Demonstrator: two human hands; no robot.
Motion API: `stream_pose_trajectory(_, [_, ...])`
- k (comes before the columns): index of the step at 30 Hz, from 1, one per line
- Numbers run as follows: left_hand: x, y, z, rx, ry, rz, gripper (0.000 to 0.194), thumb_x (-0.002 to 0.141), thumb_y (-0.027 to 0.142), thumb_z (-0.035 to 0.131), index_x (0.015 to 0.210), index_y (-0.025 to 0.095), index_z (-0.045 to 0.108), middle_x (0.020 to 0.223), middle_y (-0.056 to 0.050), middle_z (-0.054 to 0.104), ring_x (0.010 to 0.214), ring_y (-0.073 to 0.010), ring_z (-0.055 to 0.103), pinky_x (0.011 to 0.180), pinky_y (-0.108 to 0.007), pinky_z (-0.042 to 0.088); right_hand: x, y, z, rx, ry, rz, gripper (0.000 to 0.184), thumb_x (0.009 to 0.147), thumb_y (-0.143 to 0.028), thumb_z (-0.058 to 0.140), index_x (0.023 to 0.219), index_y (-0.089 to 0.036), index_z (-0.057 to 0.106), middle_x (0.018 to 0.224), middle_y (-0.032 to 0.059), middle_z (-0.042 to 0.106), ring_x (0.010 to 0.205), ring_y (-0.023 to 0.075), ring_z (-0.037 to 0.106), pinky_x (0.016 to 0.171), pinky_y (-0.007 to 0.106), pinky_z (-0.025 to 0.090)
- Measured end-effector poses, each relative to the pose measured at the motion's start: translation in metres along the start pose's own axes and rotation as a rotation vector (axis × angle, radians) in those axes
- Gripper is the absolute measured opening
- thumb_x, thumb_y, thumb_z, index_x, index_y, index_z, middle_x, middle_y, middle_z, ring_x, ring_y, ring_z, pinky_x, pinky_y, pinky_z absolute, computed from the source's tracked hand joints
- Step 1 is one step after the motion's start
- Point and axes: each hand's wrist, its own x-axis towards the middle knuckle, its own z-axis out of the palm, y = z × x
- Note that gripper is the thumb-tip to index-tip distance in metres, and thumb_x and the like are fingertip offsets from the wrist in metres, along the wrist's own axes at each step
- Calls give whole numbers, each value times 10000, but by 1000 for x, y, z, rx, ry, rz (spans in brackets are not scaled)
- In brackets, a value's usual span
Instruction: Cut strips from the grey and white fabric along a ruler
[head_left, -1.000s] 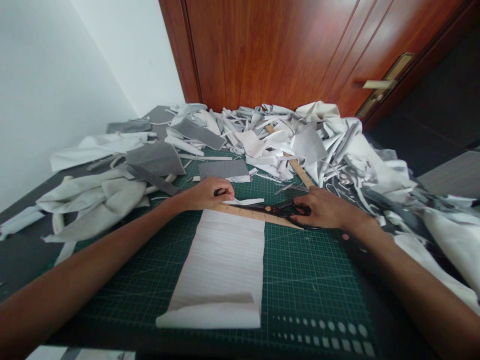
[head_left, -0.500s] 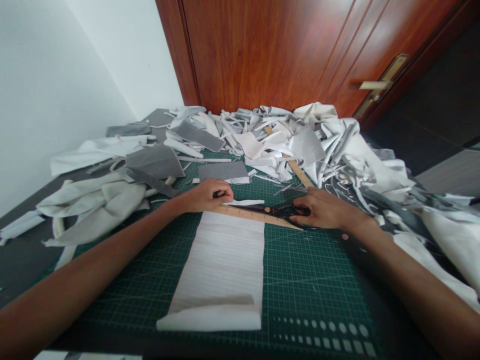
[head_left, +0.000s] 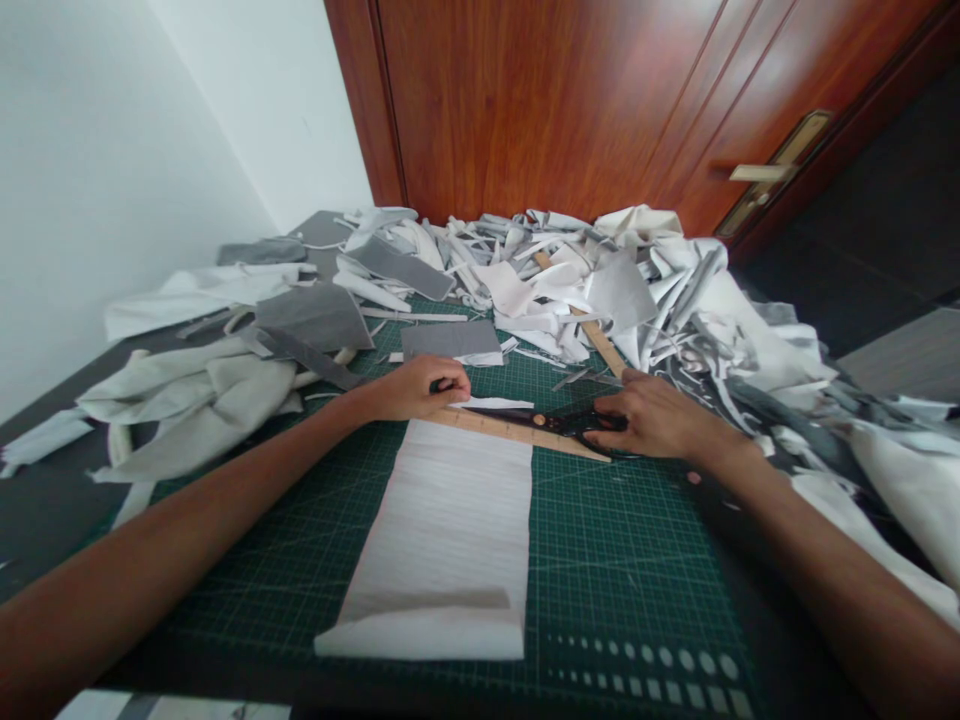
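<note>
Head view: my left hand (head_left: pixel 412 392) rests on the wooden ruler (head_left: pixel 510 433), its fingers (head_left: pixel 450 376) curled, though I cannot tell whether they grip anything. My right fingers (head_left: pixel 615 424) close on the black scissors (head_left: pixel 559 423), lying along the ruler's far edge, above the white fabric (head_left: pixel 442 530) on the green cutting mat (head_left: pixel 600 560).

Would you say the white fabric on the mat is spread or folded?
The white fabric lies spread on the cutting mat, its near end folded over.
</note>
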Motion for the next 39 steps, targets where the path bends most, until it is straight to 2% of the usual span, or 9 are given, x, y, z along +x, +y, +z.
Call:
stream_pose_trajectory(9, [1, 1, 1, -6, 9, 7, 352, 1061, 431, 601, 884, 159, 739, 841, -56, 736, 723, -142, 612, 703, -254, 414, 5, -10, -3, 51, -50, 115, 374, 960, -523, 646, 728, -231, 657, 698, 42, 698, 730, 227, 611, 718, 358, 365])
stream_pose_trajectory(17, [2, 6, -2, -16, 5, -1, 377, 1064, 465, 602, 875, 167, 734, 878, -75, 758, 838, -184, 663, 798, -285, 455, 13, -20, 0, 70, -38, 122, 396, 966, -566, 620, 767, -227, 665, 696, 57, 691, 707, 235, 610, 719, 370, 374])
stream_pose_trajectory(23, [2, 6, -2, -3, 1, -14, 400, 1062, 493, 593, 873, 171, 736, 861, -72, 755, 837, -188, 645, 794, -289, 445, 13, -18, 1, 132, -33, 115, 389, 976, -555, 614, 791, -217, 661, 725, 59, 675, 714, 220, 594, 686, 347, 337])
stream_pose_trajectory(29, [1, 5, -2, 3, 6, -21, 395, 1062, 492, 592, 878, 173, 733, 865, -67, 743, 825, -182, 635, 787, -283, 439, 12, -16, 1, 273, -66, 127, 400, 989, -550, 597, 761, -221, 590, 699, 14, 623, 644, 170, 545, 636, 321, 289])
stream_pose_trajectory(39, [1, 5, -2, 21, 12, -31, 381, 1058, 471, 595, 885, 165, 742, 860, -72, 740, 783, -175, 604, 754, -283, 428, 11, -17, 1, 312, -40, 130, 403, 987, -541, 607, 740, -227, 560, 675, -2, 607, 618, 157, 527, 623, 320, 270])
